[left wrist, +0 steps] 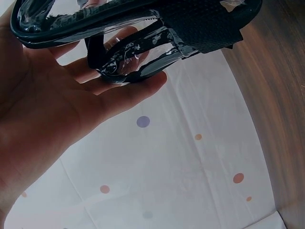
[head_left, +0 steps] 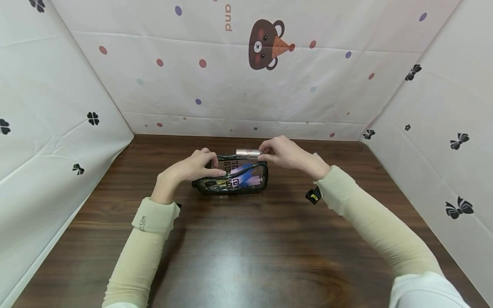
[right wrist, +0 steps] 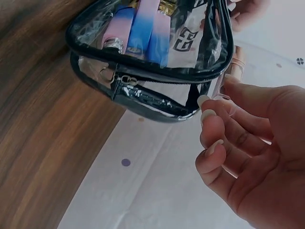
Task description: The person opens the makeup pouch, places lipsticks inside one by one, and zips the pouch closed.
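Observation:
A clear cosmetic pouch with black piping lies near the back of the table. My left hand grips its left side, thumb at the near rim and fingers towards the back rim. In the left wrist view, some of those fingers show through the clear plastic. My right hand pinches a shiny, silvery-pink tube by its right end, level above the pouch's back edge. Inside the pouch are pink-and-blue tubes and something gold. Its zipper pull hangs at the end.
Dark wood table stretches out in front of the pouch. A white printed sheet rises right behind it, with more sheeting at both sides. Beside the right cuff a small black device shows, apparently the wrist camera.

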Demonstrator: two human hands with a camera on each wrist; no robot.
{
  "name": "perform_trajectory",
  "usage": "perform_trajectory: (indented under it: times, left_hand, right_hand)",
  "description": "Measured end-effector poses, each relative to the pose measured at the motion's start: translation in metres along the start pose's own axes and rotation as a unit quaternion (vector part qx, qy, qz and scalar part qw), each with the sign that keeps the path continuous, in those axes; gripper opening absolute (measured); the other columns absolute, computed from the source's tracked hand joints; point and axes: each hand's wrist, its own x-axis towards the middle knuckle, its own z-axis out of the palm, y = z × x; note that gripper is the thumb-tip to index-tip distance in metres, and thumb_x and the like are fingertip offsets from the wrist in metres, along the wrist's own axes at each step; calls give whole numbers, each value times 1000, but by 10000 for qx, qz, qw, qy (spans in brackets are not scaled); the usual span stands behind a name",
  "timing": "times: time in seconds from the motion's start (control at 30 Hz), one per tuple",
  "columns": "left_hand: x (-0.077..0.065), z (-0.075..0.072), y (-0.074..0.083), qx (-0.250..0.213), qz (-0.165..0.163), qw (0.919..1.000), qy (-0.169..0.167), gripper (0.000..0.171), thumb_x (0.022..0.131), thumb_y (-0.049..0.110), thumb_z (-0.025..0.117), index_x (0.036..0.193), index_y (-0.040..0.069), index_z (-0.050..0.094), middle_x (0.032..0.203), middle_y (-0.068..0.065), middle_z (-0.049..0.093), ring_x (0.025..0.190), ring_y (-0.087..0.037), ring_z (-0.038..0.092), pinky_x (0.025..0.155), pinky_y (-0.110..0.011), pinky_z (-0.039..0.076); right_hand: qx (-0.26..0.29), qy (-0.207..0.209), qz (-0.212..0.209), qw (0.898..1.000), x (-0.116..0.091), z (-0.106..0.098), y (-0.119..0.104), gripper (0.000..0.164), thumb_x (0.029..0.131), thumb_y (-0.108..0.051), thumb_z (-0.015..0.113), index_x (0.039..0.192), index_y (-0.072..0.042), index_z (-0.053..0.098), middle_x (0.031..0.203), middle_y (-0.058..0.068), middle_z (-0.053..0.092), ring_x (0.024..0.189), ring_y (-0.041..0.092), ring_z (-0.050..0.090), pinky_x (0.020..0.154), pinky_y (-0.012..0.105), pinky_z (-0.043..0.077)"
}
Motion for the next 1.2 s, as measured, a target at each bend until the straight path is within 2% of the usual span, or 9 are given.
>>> perform_trajectory:
  times: [0.53, 0.7, 0.83, 0.93, 1.07, 1.2]
  left_hand:
    - [3, 1, -2, 64, -20, 10000, -13, 34, 91, 46, 63, 98, 13, 57, 115, -12, 49, 110, -31, 40, 88, -46, 38]
    - [4, 1, -1, 86, -8, 10000, -18, 35, 91, 47, 63, 97, 14, 57, 115, -15, 50, 108, -31, 40, 87, -46, 37]
    - [3, 1, -1, 82, -14, 10000, -17, 35, 90, 48, 63, 97, 14, 58, 114, -15, 50, 107, -30, 40, 86, -45, 38]
    - [3, 1, -1, 68, -3, 10000, -12, 36, 90, 48, 63, 97, 14, 58, 113, -14, 50, 107, -30, 41, 85, -45, 38]
    - [3, 1, -1, 49, 10, 10000, 5, 35, 90, 48, 64, 96, 14, 58, 111, -12, 50, 107, -30, 41, 85, -44, 38]
    - [2, 1, -1, 31, 2, 10000, 4, 34, 90, 46, 64, 96, 13, 57, 112, -12, 50, 107, -30, 40, 86, -44, 38]
  right_hand:
    - [-76, -99, 9, 9999, 6, 5, -8, 21, 93, -25, 65, 106, -9, 70, 84, 2, 70, 64, 12, 54, 63, 30, 43]
    - [-124, -116, -16, 9999, 9, 6, -11, 23, 92, -28, 66, 106, -10, 71, 79, 1, 66, 62, 11, 49, 61, 28, 39]
    - [33, -152, -9, 9999, 12, 7, -13, 33, 93, -30, 65, 117, -8, 67, 74, 2, 63, 58, 12, 46, 60, 28, 38]
    - [200, -98, 45, 9997, 12, 7, -13, 35, 95, -31, 61, 121, -7, 64, 81, 3, 68, 61, 12, 53, 63, 29, 43]
    - [192, 155, 78, 9997, 9, 5, -9, 26, 98, -27, 57, 110, -7, 69, 91, 7, 73, 66, 13, 59, 65, 31, 46]
    - [-4, 358, 251, 9990, 3, 3, 2, 24, 99, -25, 56, 103, -7, 71, 88, 9, 73, 62, 15, 56, 64, 33, 45]
